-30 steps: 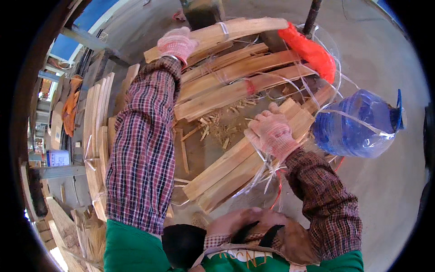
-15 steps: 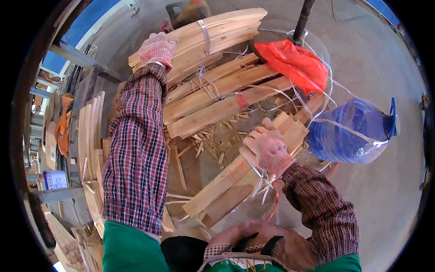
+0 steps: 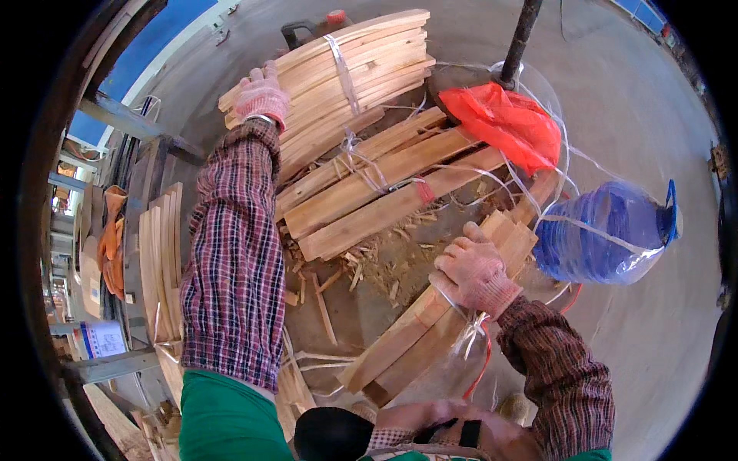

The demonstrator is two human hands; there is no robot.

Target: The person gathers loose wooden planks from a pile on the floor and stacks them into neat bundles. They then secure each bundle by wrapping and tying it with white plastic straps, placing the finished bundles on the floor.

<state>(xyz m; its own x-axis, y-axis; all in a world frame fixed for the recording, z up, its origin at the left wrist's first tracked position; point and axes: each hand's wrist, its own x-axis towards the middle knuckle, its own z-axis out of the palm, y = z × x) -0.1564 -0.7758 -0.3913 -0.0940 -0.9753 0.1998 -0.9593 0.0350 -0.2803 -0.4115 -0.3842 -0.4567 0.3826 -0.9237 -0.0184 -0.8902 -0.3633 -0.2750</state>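
Observation:
My left hand (image 3: 261,98), in a pinkish knitted glove, reaches out to the left end of a far bundle of wooden slats (image 3: 369,58). Its fingers curl over the top edge; the palm side is hidden. A clear plastic band circles that bundle. Nearer me on the right, my gloved right hand (image 3: 477,273) is closed on a smaller bundle of wooden boards (image 3: 411,330), right by its white strap (image 3: 470,330). Between the two lie loose boards (image 3: 384,183) with tangled plastic strapping and a red-handled hook-like tool (image 3: 423,190).
A blue water jug (image 3: 603,234) lies on its side at right, below a red plastic bag (image 3: 503,127) and a dark post (image 3: 523,38). Wood chips (image 3: 377,265) litter the floor. Curved slats (image 3: 160,261) and orange gloves (image 3: 113,242) are at left.
The far bundle has tipped, and more of its stacked slats face me, with my left hand still at its end. My right hand stays on the near bundle. The whole view has shifted slightly.

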